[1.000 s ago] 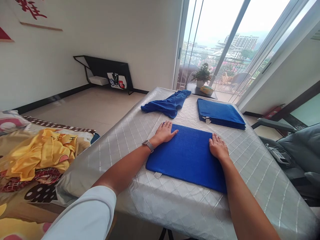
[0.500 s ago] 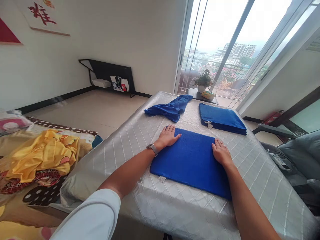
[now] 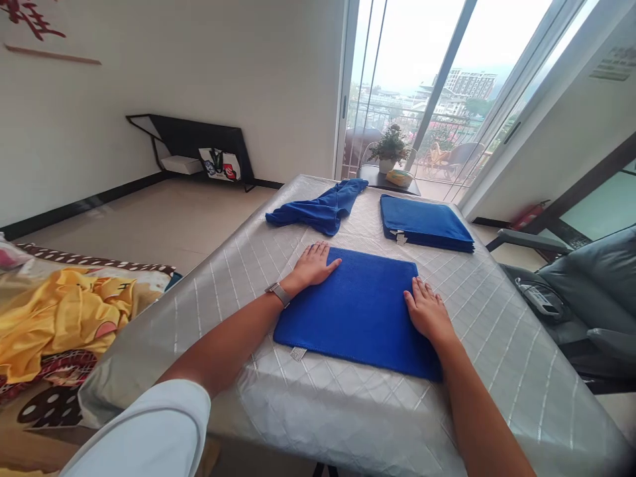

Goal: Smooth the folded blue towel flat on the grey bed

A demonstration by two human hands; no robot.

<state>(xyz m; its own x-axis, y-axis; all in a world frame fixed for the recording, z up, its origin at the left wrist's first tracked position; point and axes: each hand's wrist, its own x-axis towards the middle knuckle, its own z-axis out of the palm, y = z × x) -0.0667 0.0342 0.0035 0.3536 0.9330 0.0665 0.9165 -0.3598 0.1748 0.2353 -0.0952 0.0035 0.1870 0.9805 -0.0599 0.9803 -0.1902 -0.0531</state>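
A folded blue towel [image 3: 360, 315] lies flat in front of me, with a small white label sticking out at its near left edge. My left hand [image 3: 314, 265] rests flat on its far left corner, fingers stretched out. On the towel's right edge lies my right hand [image 3: 428, 308], also open, palm down. Beyond them, a stack of folded blue towels [image 3: 424, 222] sits at the far right, white tags showing at its near side. A crumpled blue towel [image 3: 320, 209] lies loose at the far left.
All the towels are on a table under a silvery quilted cover [image 3: 226, 291]. Yellow cloth [image 3: 74, 311] is heaped at the left. A grey armchair [image 3: 581, 291] stands at the right. Behind the table, a potted plant [image 3: 390, 149] stands by the glass door.
The view has turned slightly to the right, so everything sits farther left. My right hand has shifted slightly nearer along the towel's right edge; my left hand keeps its place.
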